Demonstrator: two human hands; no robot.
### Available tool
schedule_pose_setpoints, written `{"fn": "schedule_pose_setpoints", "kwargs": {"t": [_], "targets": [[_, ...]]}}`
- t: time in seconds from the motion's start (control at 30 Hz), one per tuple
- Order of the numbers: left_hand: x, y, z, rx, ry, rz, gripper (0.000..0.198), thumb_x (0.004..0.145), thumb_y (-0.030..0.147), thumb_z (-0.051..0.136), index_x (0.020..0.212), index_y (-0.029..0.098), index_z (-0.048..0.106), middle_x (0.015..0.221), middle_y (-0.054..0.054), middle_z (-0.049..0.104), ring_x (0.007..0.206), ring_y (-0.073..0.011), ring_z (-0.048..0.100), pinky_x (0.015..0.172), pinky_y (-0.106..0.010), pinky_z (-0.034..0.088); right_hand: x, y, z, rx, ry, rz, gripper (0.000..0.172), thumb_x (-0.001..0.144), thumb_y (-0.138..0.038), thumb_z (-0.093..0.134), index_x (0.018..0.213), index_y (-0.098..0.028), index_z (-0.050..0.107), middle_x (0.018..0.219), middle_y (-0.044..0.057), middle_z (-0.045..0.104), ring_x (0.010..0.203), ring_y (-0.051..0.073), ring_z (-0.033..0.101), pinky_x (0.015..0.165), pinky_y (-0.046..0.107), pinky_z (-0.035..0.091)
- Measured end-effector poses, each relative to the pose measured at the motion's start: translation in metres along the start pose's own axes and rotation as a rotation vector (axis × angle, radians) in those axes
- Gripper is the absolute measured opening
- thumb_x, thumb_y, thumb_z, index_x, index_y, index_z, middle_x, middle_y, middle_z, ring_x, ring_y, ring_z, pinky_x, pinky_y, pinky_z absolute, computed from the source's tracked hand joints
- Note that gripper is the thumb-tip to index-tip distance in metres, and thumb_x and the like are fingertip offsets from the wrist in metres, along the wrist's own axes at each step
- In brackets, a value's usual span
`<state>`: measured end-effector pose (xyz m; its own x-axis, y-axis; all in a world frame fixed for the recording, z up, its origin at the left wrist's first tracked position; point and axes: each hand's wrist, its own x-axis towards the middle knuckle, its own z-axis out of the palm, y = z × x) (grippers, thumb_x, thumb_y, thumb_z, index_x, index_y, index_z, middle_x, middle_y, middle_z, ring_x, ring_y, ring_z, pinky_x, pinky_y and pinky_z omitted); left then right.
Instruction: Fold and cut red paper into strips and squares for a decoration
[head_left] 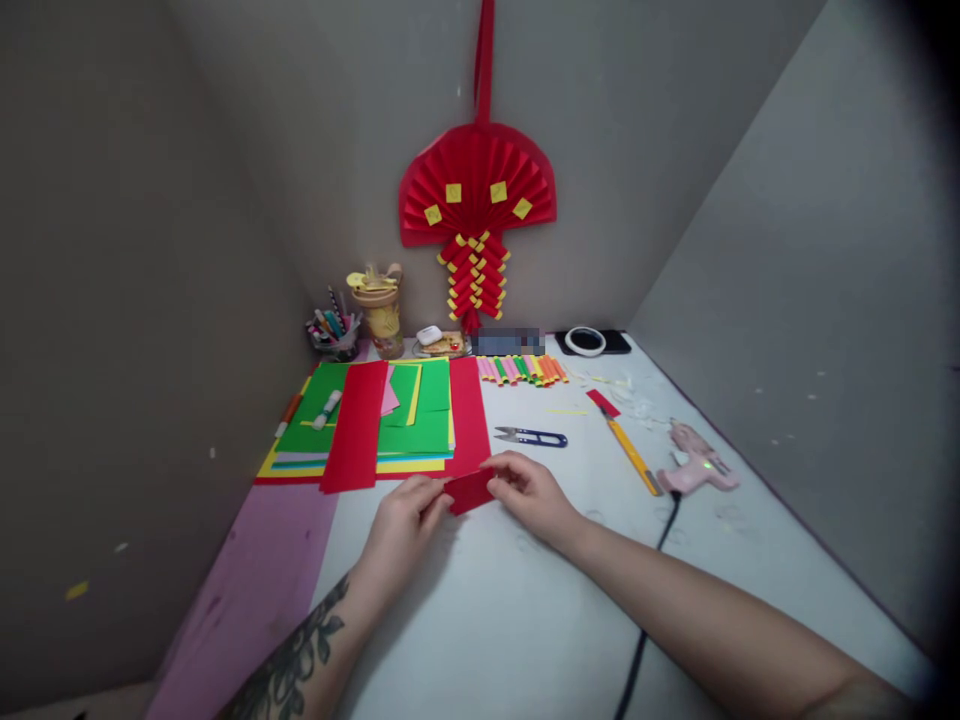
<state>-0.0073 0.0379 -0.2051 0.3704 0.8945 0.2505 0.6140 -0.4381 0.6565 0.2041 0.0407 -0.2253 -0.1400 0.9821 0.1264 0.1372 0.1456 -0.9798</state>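
Observation:
A small red paper piece (471, 491) is held between both hands, over the white table near its middle. My left hand (405, 520) pinches its left end between thumb and fingers. At the right end, my right hand (529, 495) grips it the same way. Just beyond the hands lie blue thread snips (541, 438). To their left, a long red strip (356, 430) rests across a stack of green, yellow and red sheets (471, 410).
On the right are an orange cutter (634, 455) and a pink glue gun (697, 465) with a black cord. Small coloured paper rolls (525, 371), a cup (381, 320) and a pen holder (335, 338) stand or lie behind. A red fan decoration (478, 180) hangs on the wall.

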Motion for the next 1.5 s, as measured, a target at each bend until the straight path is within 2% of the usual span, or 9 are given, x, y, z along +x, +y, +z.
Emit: {"fn": "schedule_pose_setpoints", "kwargs": {"t": [0.13,0.4,0.57,0.67,0.87,1.0,1.27,1.4,1.5], "targets": [[0.0,0.002,-0.001,0.012,-0.028,0.004,0.019,0.089,0.022,0.049,0.09,0.019,0.067,0.08,-0.004,0.064,0.074,-0.0145,0.059,0.066,-0.024,0.044,-0.001,0.0,-0.001,-0.041,0.0,-0.085,0.016,0.079,-0.023,0.058,0.093,-0.02,0.066,0.09,0.005,0.06,0.079,0.016,0.057,0.069,0.028,0.046],[0.001,0.004,-0.005,0.03,-0.08,-0.035,0.015,0.083,0.022,0.054,0.086,0.021,0.069,0.08,-0.005,0.068,0.075,-0.0177,0.06,0.068,-0.026,0.045,-0.003,-0.001,-0.003,-0.12,0.046,-0.103,0.018,0.077,-0.025,0.061,0.095,-0.021,0.065,0.084,0.004,0.057,0.068,0.014,0.053,0.06,0.026,0.044],[0.002,0.008,-0.008,-0.016,-0.143,-0.089,0.021,0.081,0.02,0.056,0.095,0.023,0.071,0.083,-0.004,0.071,0.075,-0.0171,0.063,0.069,-0.026,0.045,-0.003,-0.008,-0.002,-0.131,-0.007,-0.159,0.015,0.08,-0.023,0.058,0.092,-0.021,0.068,0.086,0.006,0.063,0.08,0.017,0.059,0.07,0.029,0.047],[0.003,0.01,-0.01,-0.015,-0.162,-0.113,0.018,0.079,0.02,0.057,0.088,0.022,0.072,0.081,-0.004,0.071,0.074,-0.0174,0.063,0.068,-0.026,0.044,-0.002,-0.007,-0.001,-0.138,-0.043,-0.182,0.014,0.081,-0.022,0.058,0.091,-0.021,0.068,0.086,0.005,0.064,0.083,0.017,0.06,0.075,0.03,0.047],[0.001,0.011,-0.008,-0.001,-0.172,-0.1,0.019,0.082,0.023,0.054,0.07,0.019,0.068,0.07,-0.003,0.065,0.065,-0.0148,0.057,0.06,-0.024,0.039,0.0,-0.001,0.003,-0.101,-0.061,0.051,0.01,0.072,-0.022,0.064,0.082,-0.019,0.063,0.075,0.0,0.059,0.065,0.013,0.054,0.059,0.025,0.043],[0.0,0.014,-0.006,-0.056,-0.106,-0.126,0.022,0.084,0.031,0.053,0.071,0.019,0.065,0.068,-0.002,0.063,0.065,-0.0145,0.055,0.061,-0.024,0.038,0.0,-0.002,0.003,-0.117,-0.028,0.072,0.008,0.07,-0.023,0.065,0.068,-0.018,0.059,0.068,-0.001,0.056,0.066,0.014,0.051,0.061,0.024,0.04],[0.007,0.006,-0.003,-0.33,-0.119,-0.293,0.023,0.076,0.03,0.055,0.058,0.015,0.058,0.054,0.002,0.053,0.056,-0.0114,0.046,0.053,-0.022,0.033,0.001,-0.003,0.005,0.126,-0.056,0.159,0.024,0.074,-0.038,0.063,0.08,-0.016,0.065,0.079,0.004,0.067,0.074,0.019,0.06,0.069,0.03,0.047],[0.009,0.003,-0.004,-0.456,-0.115,-0.338,0.022,0.075,0.031,0.055,0.062,0.014,0.06,0.056,0.002,0.056,0.055,-0.0112,0.048,0.054,-0.022,0.036,0.002,-0.002,0.007,0.112,-0.068,0.154,0.031,0.074,-0.043,0.063,0.087,-0.015,0.067,0.085,0.006,0.069,0.077,0.021,0.062,0.072,0.033,0.049],[0.008,0.003,-0.004,-0.472,-0.128,-0.356,0.017,0.073,0.026,0.056,0.063,0.014,0.063,0.056,0.002,0.058,0.055,-0.0114,0.049,0.055,-0.022,0.038,0.001,0.0,0.008,-0.001,-0.11,0.146,0.027,0.075,-0.038,0.063,0.089,-0.015,0.068,0.084,0.006,0.069,0.076,0.021,0.061,0.069,0.032,0.048]]}}
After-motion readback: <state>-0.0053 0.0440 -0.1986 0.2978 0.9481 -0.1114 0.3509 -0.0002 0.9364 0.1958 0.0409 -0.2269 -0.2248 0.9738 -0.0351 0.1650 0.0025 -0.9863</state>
